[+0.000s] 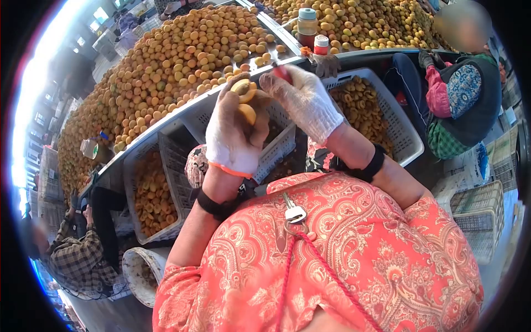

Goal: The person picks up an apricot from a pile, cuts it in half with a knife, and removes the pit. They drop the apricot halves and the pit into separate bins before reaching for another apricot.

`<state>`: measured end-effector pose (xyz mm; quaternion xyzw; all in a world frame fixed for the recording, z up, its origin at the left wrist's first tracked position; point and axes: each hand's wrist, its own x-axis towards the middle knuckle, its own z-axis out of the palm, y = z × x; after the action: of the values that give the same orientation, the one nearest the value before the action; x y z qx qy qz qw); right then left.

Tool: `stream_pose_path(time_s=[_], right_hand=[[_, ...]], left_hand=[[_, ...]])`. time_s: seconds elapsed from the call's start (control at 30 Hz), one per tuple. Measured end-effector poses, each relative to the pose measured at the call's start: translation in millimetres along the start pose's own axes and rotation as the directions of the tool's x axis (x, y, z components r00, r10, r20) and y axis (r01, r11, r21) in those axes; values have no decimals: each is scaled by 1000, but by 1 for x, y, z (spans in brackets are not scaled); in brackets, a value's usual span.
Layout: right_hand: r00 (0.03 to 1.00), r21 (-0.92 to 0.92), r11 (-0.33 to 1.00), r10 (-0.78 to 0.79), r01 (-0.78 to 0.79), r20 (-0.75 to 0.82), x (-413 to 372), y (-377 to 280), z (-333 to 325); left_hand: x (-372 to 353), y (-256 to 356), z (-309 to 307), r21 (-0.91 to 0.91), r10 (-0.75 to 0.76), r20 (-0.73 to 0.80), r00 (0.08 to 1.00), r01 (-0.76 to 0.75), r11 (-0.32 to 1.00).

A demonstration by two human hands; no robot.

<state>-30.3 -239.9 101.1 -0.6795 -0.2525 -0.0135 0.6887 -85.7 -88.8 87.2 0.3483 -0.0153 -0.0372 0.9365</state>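
My left hand (232,138), in a white work glove with brown-stained fingers, is closed around a split apricot (246,113). The cut yellow flesh shows between thumb and fingers. Just to its right, my right hand (310,102), gloved the same way, is wrapped around a small red-handled tool (282,73); its blade or tip cannot be made out. The two hands are close together but apart, above the front edge of the sorting table. Below them stands a white slatted crate (278,149), partly hidden by my left hand.
Whole apricots (182,61) are heaped on the metal table. Crates of apricot halves stand left (152,191) and right (359,105). A jar (307,27) and a red bottle (321,44) sit on the divider. A white bucket (141,274) is lower left. Co-workers sit either side.
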Motion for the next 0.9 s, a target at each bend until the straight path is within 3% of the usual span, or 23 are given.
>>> stream_pose_path(time_s=[0.07, 0.1, 0.13, 0.2, 0.3, 0.33, 0.4, 0.43, 0.47, 0.53, 0.6, 0.63, 0.67, 0.7, 0.77, 0.8, 0.87, 0.9], right_hand=[[978, 148, 973, 161, -179, 130, 2, 12, 1], [993, 112, 990, 75, -84, 90, 1, 15, 2], [994, 111, 991, 68, -77, 83, 2, 15, 0], [999, -64, 998, -15, 18, 42, 3, 7, -2], [995, -84, 992, -88, 91, 38, -4, 1, 0], [992, -85, 989, -119, 123, 50, -6, 2, 1], [982, -137, 974, -171, 181, 84, -8, -3, 0], [968, -188, 952, -223, 242, 118, -9, -6, -1], [950, -236, 924, -271, 301, 154, -12, -7, -1], [936, -254, 906, -296, 338, 190, -13, -3, -4], [920, -275, 885, -323, 377, 223, -15, -1, -7], [912, -284, 874, -333, 394, 240, -15, -1, -8], [904, -291, 865, -341, 409, 257, -15, 0, -9], [905, -290, 866, -338, 407, 260, -16, 0, -10], [926, -332, 879, -253, 341, 280, -14, 2, -13], [918, -321, 879, -260, 353, 299, -13, 4, -15], [913, -201, 909, -307, 364, 267, -13, 11, -13], [922, -281, 898, -258, 339, 288, -16, 3, -12]], left_hand=[[2, -3, 20, 250, 62, -117, 991, -31, 968], [4, -3, 25, 371, 107, -165, 981, -39, 928], [8, -6, 21, 420, 157, -117, 981, -94, 903], [9, -5, 12, 589, 163, -87, 983, -81, 804], [1, -2, 9, 693, 251, -97, 963, -115, 712], [-2, 1, 11, 693, 247, -101, 964, -110, 712], [-8, 7, 17, 516, 117, -76, 990, -62, 854], [-9, 4, 17, 438, 91, -201, 975, 6, 899], [-12, 4, 19, 438, 92, -205, 974, 7, 899], [-14, 2, 26, 219, -41, -316, 948, 115, 969], [-7, -1, 7, 164, -74, -390, 918, 148, 975], [-3, 1, -15, 81, -201, -151, 968, 215, 973], [-2, 4, -18, 16, -298, 104, 949, 298, 954], [-2, 3, -18, 12, -298, 100, 949, 298, 954], [-1, 7, -11, 122, -300, -107, 948, 312, 942], [0, 6, 1, 118, -281, -115, 953, 294, 948], [-3, -1, 23, 378, -120, -346, 931, 255, 890], [-5, -3, 21, 429, -77, -293, 953, 203, 880]])
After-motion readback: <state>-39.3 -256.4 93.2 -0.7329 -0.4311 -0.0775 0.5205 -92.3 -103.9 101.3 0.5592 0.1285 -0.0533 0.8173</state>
